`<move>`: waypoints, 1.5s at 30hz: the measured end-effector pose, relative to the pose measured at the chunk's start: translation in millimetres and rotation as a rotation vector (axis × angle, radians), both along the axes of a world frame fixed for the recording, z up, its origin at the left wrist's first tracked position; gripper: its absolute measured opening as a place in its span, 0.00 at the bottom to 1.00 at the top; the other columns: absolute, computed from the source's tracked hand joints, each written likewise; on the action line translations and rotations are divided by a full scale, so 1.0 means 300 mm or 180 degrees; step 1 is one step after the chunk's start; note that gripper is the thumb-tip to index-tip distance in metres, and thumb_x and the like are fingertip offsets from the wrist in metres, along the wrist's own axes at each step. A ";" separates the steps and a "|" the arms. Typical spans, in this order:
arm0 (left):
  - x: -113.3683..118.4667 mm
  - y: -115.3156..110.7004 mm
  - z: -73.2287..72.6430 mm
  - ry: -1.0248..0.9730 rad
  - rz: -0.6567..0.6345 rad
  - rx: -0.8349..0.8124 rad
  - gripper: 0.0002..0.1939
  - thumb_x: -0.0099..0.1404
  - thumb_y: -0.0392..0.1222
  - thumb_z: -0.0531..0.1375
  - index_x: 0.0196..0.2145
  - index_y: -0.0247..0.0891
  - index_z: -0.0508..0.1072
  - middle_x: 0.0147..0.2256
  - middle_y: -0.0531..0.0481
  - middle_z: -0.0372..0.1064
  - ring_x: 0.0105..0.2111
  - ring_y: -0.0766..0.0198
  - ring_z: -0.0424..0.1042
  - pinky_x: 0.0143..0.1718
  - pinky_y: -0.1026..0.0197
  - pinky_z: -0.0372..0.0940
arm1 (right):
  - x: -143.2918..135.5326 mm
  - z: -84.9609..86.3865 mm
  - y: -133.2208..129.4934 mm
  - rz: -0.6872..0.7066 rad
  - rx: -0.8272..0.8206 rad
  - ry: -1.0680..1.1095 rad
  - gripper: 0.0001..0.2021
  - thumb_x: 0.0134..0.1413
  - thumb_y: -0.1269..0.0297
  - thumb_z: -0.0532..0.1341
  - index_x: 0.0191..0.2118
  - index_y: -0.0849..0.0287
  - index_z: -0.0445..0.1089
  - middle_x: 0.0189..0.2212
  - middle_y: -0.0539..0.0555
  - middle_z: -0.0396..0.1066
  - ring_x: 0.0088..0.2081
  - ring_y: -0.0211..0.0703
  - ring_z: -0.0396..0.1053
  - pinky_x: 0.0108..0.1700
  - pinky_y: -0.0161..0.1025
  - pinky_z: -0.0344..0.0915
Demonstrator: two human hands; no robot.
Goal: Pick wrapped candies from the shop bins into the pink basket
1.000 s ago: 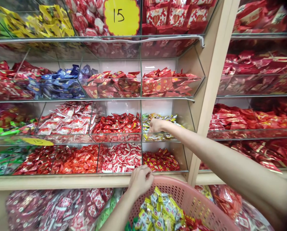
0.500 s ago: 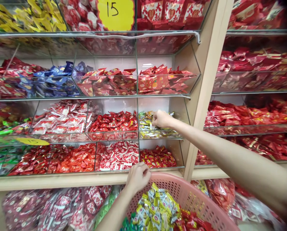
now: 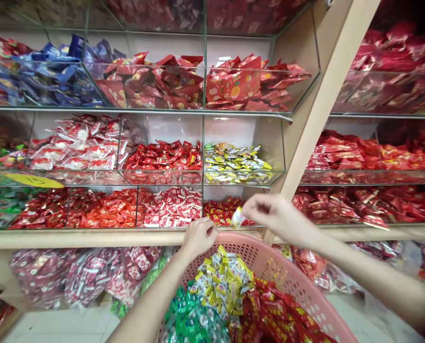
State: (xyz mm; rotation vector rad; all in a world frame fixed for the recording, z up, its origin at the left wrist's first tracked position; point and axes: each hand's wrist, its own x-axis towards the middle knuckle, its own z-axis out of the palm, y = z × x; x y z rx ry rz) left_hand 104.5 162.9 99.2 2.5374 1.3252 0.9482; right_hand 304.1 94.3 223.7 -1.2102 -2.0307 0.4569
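Observation:
Between the fingertips of my right hand is a small white and yellow wrapped candy, in front of the bottom bin of red candies. My left hand is curled at the far rim of the pink basket, by the wooden shelf edge; what its fingers hold, if anything, is hidden. Inside the basket lie yellow and white candies, green ones and red ones. One row up, a clear bin holds yellow and white candies.
Clear bins of red, blue and white packets fill the shelves, with a wooden upright on the right. Bagged candies sit under the wooden ledge. A yellow tag hangs at the left.
My right hand has come out of the yellow candy bin and down toward the basket with a candy. The view has tilted downward, showing more of the basket. My left hand stays by the rim.

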 end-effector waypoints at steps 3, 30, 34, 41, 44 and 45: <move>0.001 0.000 -0.001 0.0001 0.0010 0.0063 0.09 0.58 0.34 0.52 0.25 0.39 0.71 0.27 0.53 0.68 0.27 0.66 0.65 0.30 0.65 0.54 | -0.012 -0.186 0.004 0.0099 -0.0459 -0.0366 0.10 0.50 0.65 0.54 0.24 0.61 0.67 0.18 0.47 0.62 0.22 0.33 0.56 0.26 0.32 0.54; -0.001 0.006 -0.016 -0.0126 -0.0030 0.0176 0.07 0.57 0.33 0.53 0.24 0.37 0.69 0.25 0.55 0.65 0.25 0.69 0.63 0.28 0.66 0.52 | -0.064 -0.463 0.067 -0.0275 -0.0786 -0.0439 0.06 0.47 0.68 0.54 0.23 0.60 0.65 0.18 0.47 0.64 0.21 0.33 0.57 0.24 0.31 0.50; -0.002 0.007 -0.018 -0.0111 -0.0023 0.0182 0.08 0.57 0.33 0.52 0.24 0.37 0.68 0.25 0.54 0.65 0.25 0.68 0.62 0.28 0.66 0.51 | -0.074 -0.322 0.046 -0.0227 -0.0213 -0.0612 0.08 0.51 0.68 0.54 0.24 0.60 0.67 0.20 0.49 0.67 0.24 0.35 0.61 0.27 0.32 0.52; -0.005 0.008 -0.021 -0.0122 -0.0053 0.0114 0.08 0.57 0.33 0.52 0.23 0.37 0.68 0.24 0.55 0.64 0.25 0.68 0.62 0.28 0.65 0.51 | -0.130 0.141 0.120 -0.0113 0.0993 -0.0279 0.10 0.53 0.63 0.57 0.26 0.61 0.70 0.20 0.49 0.68 0.23 0.32 0.60 0.28 0.33 0.55; -0.006 0.007 -0.022 -0.0163 -0.0029 0.0073 0.08 0.56 0.33 0.52 0.23 0.37 0.68 0.24 0.54 0.64 0.26 0.67 0.63 0.28 0.65 0.51 | -0.132 0.254 0.255 -0.0442 0.1021 -0.0356 0.09 0.47 0.62 0.62 0.24 0.62 0.70 0.18 0.48 0.67 0.22 0.32 0.59 0.28 0.33 0.56; -0.006 0.007 -0.022 -0.0175 -0.0024 0.0070 0.08 0.56 0.32 0.52 0.23 0.37 0.69 0.24 0.54 0.64 0.26 0.67 0.63 0.28 0.65 0.51 | -0.129 0.270 0.304 -0.0536 0.0907 -0.0471 0.08 0.45 0.62 0.63 0.24 0.62 0.71 0.19 0.48 0.67 0.23 0.32 0.60 0.27 0.32 0.55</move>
